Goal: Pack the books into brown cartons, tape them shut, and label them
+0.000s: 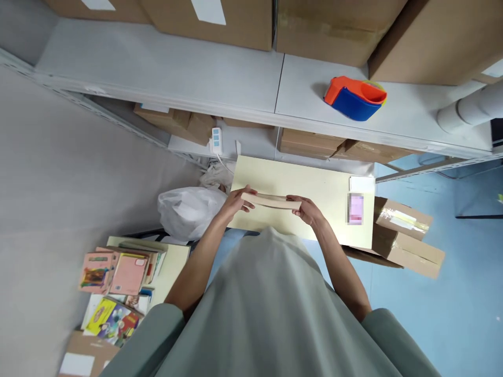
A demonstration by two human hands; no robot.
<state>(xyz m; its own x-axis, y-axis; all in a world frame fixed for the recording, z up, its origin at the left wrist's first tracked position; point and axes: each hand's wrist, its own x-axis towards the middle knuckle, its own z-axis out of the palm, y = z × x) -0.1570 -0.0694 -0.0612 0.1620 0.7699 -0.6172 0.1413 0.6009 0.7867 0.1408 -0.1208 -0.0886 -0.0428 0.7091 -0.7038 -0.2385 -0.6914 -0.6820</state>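
A book (271,201) with pale page edges is seen almost edge-on over a cream tabletop (291,178). My left hand (236,202) is closed on its left end, with the fingers bent around it. At the other end, my right hand (308,210) grips it between thumb and fingers. The book bows slightly in the middle, and its cover faces are hidden from this angle. To the right on the tabletop lie a blurred pink-purple item (356,209) and a white card or box (362,184).
A grey shelf (176,68) with cardboard boxes (220,23) stands ahead, bearing an orange-and-blue tape dispenser (356,98). A white plastic bag (190,212) and piled books (128,275) are at left. Cartons (412,243) sit on the blue floor at right. A power strip (217,140) lies underneath the shelf.
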